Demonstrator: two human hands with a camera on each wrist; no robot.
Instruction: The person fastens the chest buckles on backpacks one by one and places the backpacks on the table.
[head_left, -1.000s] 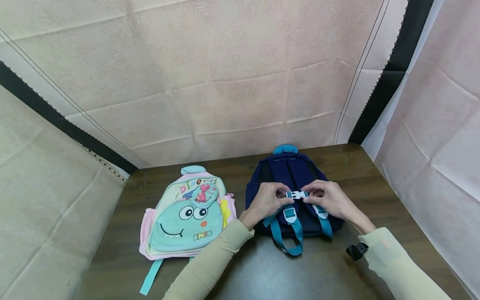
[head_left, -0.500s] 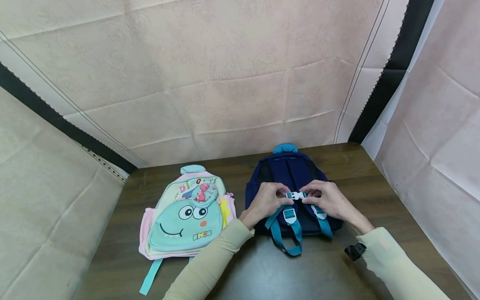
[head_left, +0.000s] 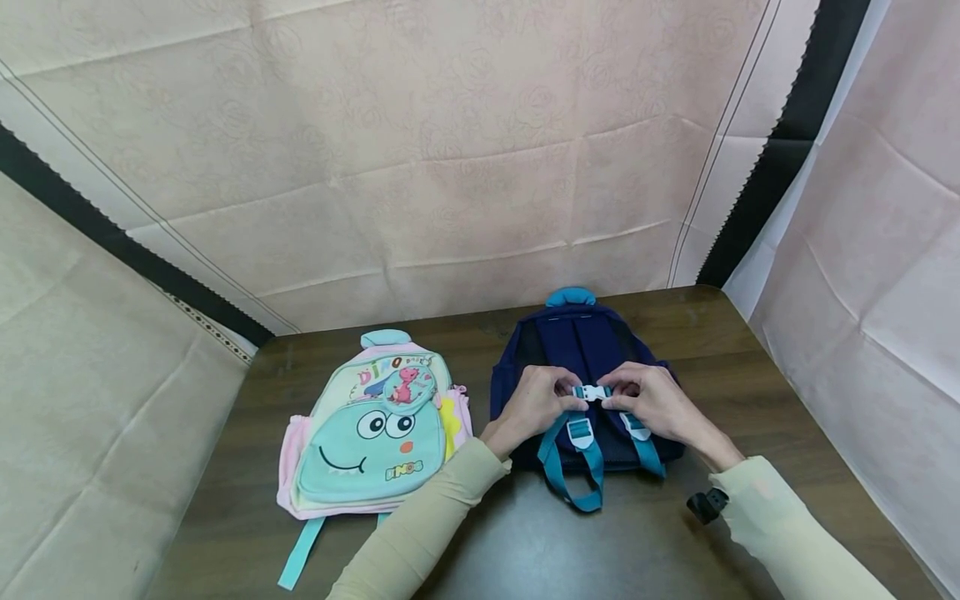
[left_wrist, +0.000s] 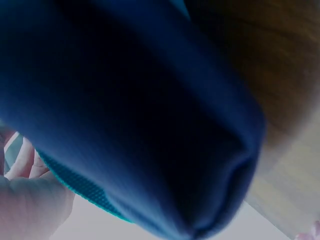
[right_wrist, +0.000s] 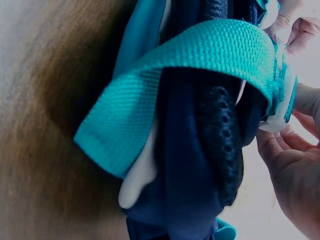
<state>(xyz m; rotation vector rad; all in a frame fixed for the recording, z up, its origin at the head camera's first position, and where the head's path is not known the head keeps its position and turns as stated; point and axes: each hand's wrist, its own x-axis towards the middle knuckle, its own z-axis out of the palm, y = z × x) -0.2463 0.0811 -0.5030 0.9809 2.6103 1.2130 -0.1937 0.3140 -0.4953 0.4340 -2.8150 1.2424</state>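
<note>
A navy backpack (head_left: 577,333) lies on the table with its shoulder straps facing up. Across its middle runs a white side-release buckle (head_left: 592,392), its two halves together. My left hand (head_left: 534,404) pinches the buckle's left end between thumb and fingers, while my right hand (head_left: 654,403) pinches the right end. Below the hands hang turquoise webbing straps (head_left: 581,483) with white adjusters (head_left: 580,432). Navy fabric (left_wrist: 125,110) fills most of the left wrist view, with part of the left hand (left_wrist: 30,200) behind it. In the right wrist view, turquoise webbing (right_wrist: 210,50) loops before the right hand (right_wrist: 295,165).
To the left lies a pink and mint cartoon backpack (head_left: 375,450), with a loose turquoise strap (head_left: 302,554) trailing toward the front. Both bags rest on a brown wooden table (head_left: 480,550). Pale cloth walls (head_left: 465,167) stand behind and at the sides.
Both hands keep their hold on the buckle. The right hand has shifted very slightly left and down, and the webbing under the left hand has swung a little to the right.
</note>
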